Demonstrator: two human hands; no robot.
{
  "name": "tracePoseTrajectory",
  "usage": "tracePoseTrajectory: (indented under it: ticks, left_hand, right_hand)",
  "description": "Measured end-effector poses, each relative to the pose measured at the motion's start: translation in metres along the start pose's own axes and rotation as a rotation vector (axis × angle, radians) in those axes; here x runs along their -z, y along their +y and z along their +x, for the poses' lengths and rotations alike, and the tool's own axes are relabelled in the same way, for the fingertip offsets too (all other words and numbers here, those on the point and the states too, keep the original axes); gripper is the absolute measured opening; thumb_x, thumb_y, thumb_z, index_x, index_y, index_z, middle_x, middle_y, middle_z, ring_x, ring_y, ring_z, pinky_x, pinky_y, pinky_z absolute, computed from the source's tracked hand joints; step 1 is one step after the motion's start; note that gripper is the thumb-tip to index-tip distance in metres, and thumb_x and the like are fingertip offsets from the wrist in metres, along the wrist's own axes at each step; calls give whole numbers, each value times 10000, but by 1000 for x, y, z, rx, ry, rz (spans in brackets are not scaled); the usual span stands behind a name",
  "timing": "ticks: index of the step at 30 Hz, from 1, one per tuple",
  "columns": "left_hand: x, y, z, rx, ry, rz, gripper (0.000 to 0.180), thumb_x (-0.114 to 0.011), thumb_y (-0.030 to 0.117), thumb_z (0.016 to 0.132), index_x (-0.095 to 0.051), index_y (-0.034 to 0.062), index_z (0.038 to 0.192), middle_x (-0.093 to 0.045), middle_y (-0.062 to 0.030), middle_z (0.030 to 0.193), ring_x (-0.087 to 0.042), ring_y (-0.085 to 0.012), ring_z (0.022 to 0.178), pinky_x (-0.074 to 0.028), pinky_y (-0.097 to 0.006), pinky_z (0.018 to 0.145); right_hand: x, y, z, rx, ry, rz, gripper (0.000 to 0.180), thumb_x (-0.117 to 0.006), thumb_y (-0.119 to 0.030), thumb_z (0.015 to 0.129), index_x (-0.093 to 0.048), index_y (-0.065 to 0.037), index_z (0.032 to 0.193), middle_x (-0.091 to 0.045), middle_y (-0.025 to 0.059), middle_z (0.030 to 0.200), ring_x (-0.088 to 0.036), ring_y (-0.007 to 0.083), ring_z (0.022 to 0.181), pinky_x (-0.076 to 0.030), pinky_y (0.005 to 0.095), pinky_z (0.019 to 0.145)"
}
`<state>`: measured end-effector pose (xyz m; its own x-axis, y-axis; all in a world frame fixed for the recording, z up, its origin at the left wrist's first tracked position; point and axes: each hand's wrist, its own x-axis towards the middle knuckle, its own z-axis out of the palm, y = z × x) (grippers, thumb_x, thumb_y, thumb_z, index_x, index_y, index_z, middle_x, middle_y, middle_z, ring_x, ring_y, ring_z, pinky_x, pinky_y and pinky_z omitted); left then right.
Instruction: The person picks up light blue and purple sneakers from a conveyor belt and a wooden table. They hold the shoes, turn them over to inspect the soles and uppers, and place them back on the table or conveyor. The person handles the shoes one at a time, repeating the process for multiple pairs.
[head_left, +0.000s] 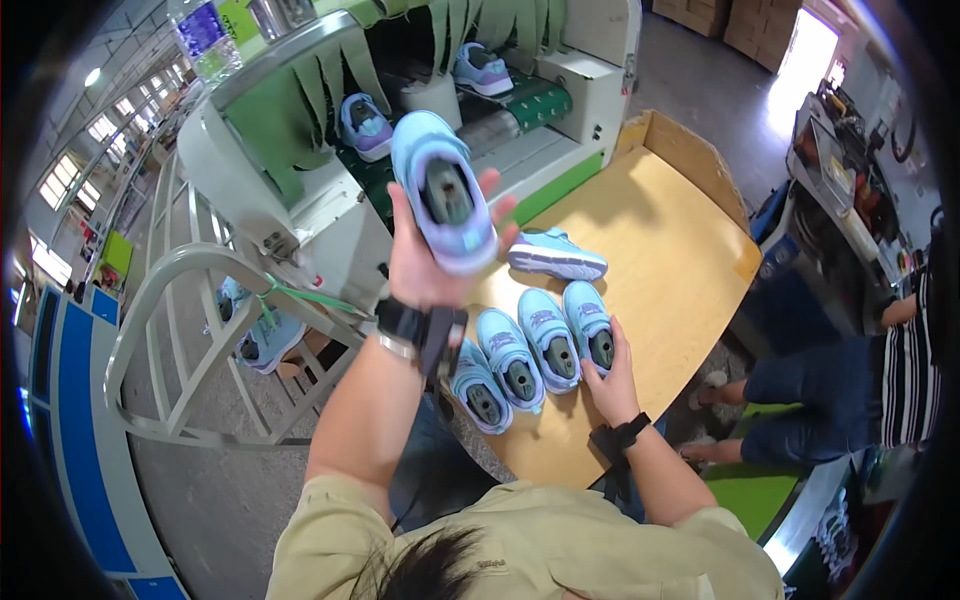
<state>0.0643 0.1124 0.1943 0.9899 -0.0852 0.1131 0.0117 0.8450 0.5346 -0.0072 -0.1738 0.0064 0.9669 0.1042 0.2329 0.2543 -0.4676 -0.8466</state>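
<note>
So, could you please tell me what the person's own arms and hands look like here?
Both hands are bare, with no gloves. The left hand has a black strap with a small device at the wrist and a metallic band beside it. The right hand has a black wrist strap too. Short khaki shirt sleeves end above the elbows.

Bare wooden table (670,250) right of the shoe row (545,345) lies open.

Person seen from above. Dark hair shows at 6 o'clock, over a pale khaki short-sleeved shirt with a collar. Both forearms are bare below the sleeves. The left hand (430,262), toward 11 o'clock, has a black wrist strap with a silver band beside it. The right hand (610,372), toward 3 o'clock, has 1 black strap with a hanging tab.
</note>
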Motion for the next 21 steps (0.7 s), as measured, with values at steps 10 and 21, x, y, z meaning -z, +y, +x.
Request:
tracePoseTrajectory:
  ticks: [10,21]
  left_hand:
    - [79,13,65,-136,274,-75,822,-301,709,1004,-454,33,1445,-545,-255,1376,-562,-443,1248,-586,-472,949]
    - [72,11,39,-144,237,-217,846,-442,613,1021,-323,-72,1503,-372,-276,1544,-310,-433,1479,-295,-533,1221]
  right_hand:
    - [3,-5,0,29,-15,-58,816,-698,-29,862,-265,-4,1553,-419,247,1477,-407,418,1377,-344,453,1161]
    - [-2,-5,0,-25,23,-58,807,-709,-41,846,-301,-22,1542,-448,241,1467,-455,405,1351,-389,438,1134]
